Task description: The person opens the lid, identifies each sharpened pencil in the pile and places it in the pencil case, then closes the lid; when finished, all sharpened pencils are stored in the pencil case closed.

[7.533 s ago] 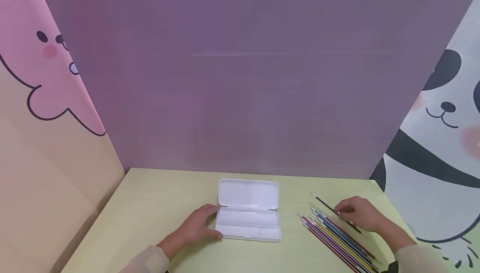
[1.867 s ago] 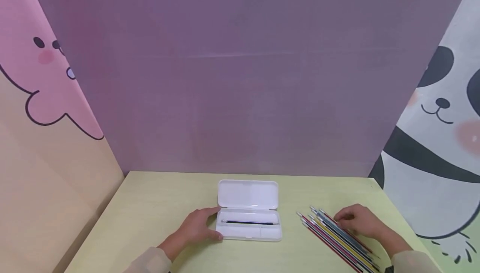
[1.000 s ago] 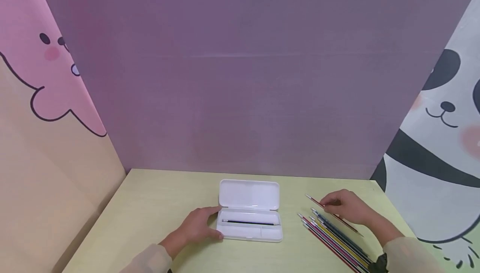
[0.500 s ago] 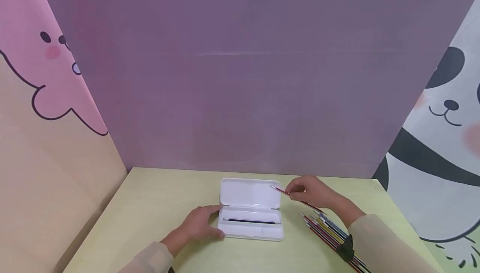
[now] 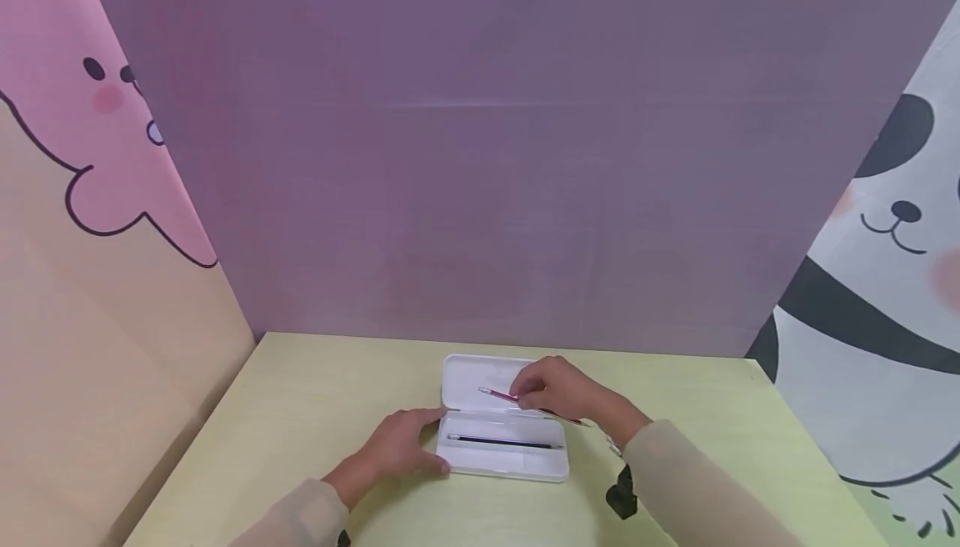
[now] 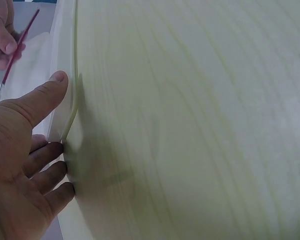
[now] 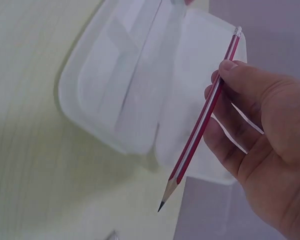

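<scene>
A white plastic pencil case [image 5: 517, 474] lies with its lid raised on the table. Its left end is held by my left hand [image 5: 397, 447], the thumb along the front wall and the fingers at the back corner. One dark pencil [image 5: 502, 443] lies lengthwise inside the case. Above the hinge and lid, my right hand [image 5: 558, 388] pinches a red-striped pencil [image 7: 197, 130] between thumb and fingers. In the right wrist view its sharpened tip points down and its eraser end up. The pencil is clear of the case.
Pencil ends [image 5: 613, 445] peek out beside the right sleeve [image 5: 697, 480], which hides the rest of that pile. A black wrist-worn piece [image 5: 622, 494] hangs under the sleeve. Behind the pale wooden table [image 5: 322, 372] rises a purple panel [image 5: 480, 197].
Earlier, the dark pencil went from my right hand into the case. Since then my right hand has picked the red pencil from the pile and carried it left over the case. My left hand stays put.
</scene>
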### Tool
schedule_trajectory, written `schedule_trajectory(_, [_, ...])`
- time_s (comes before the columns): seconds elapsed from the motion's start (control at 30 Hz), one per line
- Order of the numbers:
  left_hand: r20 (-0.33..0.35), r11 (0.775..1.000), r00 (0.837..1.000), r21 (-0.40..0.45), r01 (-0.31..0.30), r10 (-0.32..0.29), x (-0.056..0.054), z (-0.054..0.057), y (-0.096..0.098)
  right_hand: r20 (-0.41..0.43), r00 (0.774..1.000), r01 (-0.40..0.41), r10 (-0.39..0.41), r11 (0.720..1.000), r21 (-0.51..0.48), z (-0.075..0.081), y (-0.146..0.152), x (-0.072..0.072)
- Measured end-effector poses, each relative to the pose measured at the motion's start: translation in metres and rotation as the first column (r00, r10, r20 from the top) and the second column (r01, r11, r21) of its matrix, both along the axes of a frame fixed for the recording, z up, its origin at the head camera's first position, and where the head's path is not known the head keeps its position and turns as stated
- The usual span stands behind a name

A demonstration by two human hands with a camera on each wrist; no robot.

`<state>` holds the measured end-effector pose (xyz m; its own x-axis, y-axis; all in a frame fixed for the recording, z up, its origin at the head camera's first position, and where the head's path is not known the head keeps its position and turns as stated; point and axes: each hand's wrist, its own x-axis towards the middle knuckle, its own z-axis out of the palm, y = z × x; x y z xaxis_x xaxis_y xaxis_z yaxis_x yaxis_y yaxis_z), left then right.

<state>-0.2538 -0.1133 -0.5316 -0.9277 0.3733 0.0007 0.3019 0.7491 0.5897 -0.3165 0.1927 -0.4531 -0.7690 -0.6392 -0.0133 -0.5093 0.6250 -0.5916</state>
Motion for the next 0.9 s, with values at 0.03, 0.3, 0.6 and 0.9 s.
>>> schedule_trajectory(0.03, [0.003,1.0,1.0,0.002,-0.002,0.002,0.001,0.0,0.001,0.009,1.0,0.004,-0.004,1.0,0.005,-0.002,-0.005,0.001])
schedule_trajectory(0.3, [0.016,1.0,1.0,0.006,-0.001,0.001,0.003,0.004,0.005,0.033,0.999,-0.012,0.012,1.0,0.004,-0.023,-0.025,0.001])
schedule_trajectory(0.6, [0.011,1.0,1.0,-0.002,-0.002,0.002,0.002,0.005,0.004,0.004,0.998,-0.061,0.061,0.998,0.025,-0.038,-0.037,0.0])
schedule_trajectory(0.9, [0.002,1.0,1.0,0.002,0.002,-0.002,0.002,0.004,0.001,-0.005,0.999,-0.035,0.035,0.997,0.066,-0.044,-0.049,0.003])
